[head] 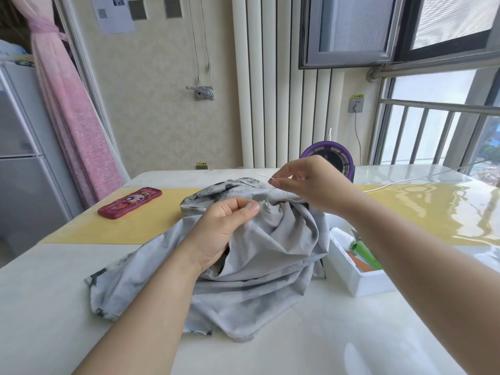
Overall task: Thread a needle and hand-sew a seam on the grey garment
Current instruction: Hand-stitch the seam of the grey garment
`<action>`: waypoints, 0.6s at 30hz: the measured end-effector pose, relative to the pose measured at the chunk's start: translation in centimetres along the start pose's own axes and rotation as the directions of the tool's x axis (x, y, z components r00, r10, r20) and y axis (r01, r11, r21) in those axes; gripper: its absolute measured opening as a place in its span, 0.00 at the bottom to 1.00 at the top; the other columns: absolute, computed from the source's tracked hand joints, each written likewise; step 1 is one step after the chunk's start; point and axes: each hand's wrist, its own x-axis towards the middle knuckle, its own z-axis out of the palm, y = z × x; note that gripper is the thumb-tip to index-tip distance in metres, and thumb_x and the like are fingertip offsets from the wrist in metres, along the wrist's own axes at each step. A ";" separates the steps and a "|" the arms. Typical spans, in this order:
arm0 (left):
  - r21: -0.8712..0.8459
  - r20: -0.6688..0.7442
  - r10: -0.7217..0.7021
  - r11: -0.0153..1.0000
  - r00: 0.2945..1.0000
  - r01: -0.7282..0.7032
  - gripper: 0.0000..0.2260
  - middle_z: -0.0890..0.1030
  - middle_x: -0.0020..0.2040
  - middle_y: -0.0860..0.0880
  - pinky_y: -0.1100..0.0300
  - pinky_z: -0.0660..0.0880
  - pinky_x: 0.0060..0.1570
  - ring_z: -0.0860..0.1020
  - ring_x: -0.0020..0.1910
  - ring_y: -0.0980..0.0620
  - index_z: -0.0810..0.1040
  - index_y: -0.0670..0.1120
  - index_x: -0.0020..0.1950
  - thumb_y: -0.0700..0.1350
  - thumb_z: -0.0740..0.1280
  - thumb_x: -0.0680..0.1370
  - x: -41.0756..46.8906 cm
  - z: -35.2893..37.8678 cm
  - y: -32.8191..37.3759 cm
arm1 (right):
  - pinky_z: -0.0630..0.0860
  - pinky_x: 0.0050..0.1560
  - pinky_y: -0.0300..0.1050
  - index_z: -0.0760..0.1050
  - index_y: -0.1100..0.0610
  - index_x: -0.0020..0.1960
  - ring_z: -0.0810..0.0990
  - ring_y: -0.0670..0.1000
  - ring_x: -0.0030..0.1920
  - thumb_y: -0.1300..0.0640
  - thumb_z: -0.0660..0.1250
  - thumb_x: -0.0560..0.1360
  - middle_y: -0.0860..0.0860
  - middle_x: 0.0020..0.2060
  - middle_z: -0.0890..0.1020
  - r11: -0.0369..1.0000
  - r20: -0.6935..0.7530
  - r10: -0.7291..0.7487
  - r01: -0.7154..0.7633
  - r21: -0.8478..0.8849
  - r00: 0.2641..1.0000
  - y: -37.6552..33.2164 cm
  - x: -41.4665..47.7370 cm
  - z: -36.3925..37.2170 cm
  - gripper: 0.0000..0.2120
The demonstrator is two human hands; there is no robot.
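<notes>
cream wallpapered wall [151, 109], white radiator [266, 104], pink curtain [73, 125], railed window [438, 125]

The garment [259, 255], grey with darker mottled patches, lies crumpled in loose folds on the desk [351, 334], its middle lifted into a peak. The left hand [227, 226] pinches the frayed edge at that peak. The needle [263, 176], thin and silver, is pinched by the right hand [305, 182] just above the garment, tip pointing left. A faint pale thread [290, 197] lies against the cloth below it.
</notes>
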 end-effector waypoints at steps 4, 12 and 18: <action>0.009 -0.014 0.021 1.000 1.000 -0.021 0.02 0.82 0.37 0.53 0.59 0.69 0.53 0.77 0.42 0.56 0.84 0.50 0.37 0.44 0.73 0.70 0.0 -0.3 -0.1 | 0.70 0.44 0.31 0.83 0.50 0.51 0.75 0.41 0.39 0.56 0.67 0.76 0.41 0.41 0.77 0.968 0.135 -0.087 0.116 -0.221 0.987 0.1 0.1 -0.4 0.07; 0.045 -0.137 0.082 0.996 0.987 -0.077 0.04 0.82 0.34 0.57 0.68 0.70 0.48 0.77 0.38 0.63 0.78 0.46 0.42 0.38 0.66 0.75 0.1 0.0 -0.2 | 0.69 0.38 0.27 0.82 0.49 0.47 0.75 0.39 0.36 0.59 0.70 0.74 0.43 0.39 0.81 0.927 0.227 -0.132 0.201 -0.317 0.965 -0.1 0.6 -0.2 0.06; 0.041 -0.136 0.083 0.996 0.987 -0.078 0.02 0.81 0.35 0.57 0.66 0.70 0.49 0.77 0.39 0.63 0.79 0.46 0.42 0.40 0.67 0.74 0.0 0.0 -0.3 | 0.69 0.36 0.28 0.82 0.48 0.46 0.75 0.38 0.35 0.60 0.69 0.74 0.42 0.39 0.81 0.919 0.227 -0.140 0.212 -0.333 0.964 -0.1 1.0 -0.2 0.08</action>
